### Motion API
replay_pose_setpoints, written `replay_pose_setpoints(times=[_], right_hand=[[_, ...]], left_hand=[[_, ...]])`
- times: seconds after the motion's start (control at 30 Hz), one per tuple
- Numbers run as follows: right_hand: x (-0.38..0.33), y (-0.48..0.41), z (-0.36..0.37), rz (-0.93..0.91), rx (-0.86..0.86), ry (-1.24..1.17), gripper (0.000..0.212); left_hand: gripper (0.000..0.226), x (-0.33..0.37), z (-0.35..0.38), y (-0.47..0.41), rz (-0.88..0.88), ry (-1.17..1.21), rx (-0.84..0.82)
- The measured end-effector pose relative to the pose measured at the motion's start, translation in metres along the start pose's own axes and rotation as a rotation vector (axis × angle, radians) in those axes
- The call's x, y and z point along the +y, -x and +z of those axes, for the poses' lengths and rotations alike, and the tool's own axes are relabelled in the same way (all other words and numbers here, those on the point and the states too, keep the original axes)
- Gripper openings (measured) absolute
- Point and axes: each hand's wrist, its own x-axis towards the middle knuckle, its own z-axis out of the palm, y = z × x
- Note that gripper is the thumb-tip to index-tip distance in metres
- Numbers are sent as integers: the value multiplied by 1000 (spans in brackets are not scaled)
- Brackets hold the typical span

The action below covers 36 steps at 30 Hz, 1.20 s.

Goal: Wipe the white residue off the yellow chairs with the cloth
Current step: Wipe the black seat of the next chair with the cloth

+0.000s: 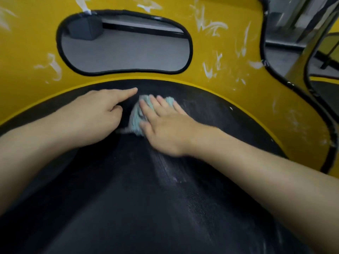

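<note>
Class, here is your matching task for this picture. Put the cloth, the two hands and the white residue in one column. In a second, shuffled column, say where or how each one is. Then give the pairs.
Column one:
1 cloth
2 left hand
3 right hand
4 white residue

Column two:
A smeared on the yellow backrest
B one finger stretched out, the others curled
C light blue, bunched up
D lying flat on top of the cloth

Pairs: 1-C; 2-B; 3-D; 4-A
</note>
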Motion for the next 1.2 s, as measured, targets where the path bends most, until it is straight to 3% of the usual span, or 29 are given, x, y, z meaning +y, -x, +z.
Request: replay_pose_setpoints(times=[0.1,0.27,0.43,0.6,0.73,0.9,1.03,1.2], right_hand=[[-5,-26,0,48,-21,-17,62],[-1,93,2,-128,-49,29,62],[39,154,-8,1,-192,113,68],[83,105,-9,184,-89,101,62],[121,32,-19,385,-77,-6,63],[100,110,-10,235,-60,65,64],[68,175,-8,125,-146,90,66],[106,80,-9,219,-7,32,63]], left_hand=[[60,-1,1,3,9,16,2],[56,-5,5,8,34,60,8],[51,9,11,11,172,34,-70],[50,29,24,16,274,59,-128],[64,42,30,19,317,60,-160],[55,42,30,18,336,61,-163],[55,39,32,16,355,49,-173],[71,43,35,12,333,63,-177]])
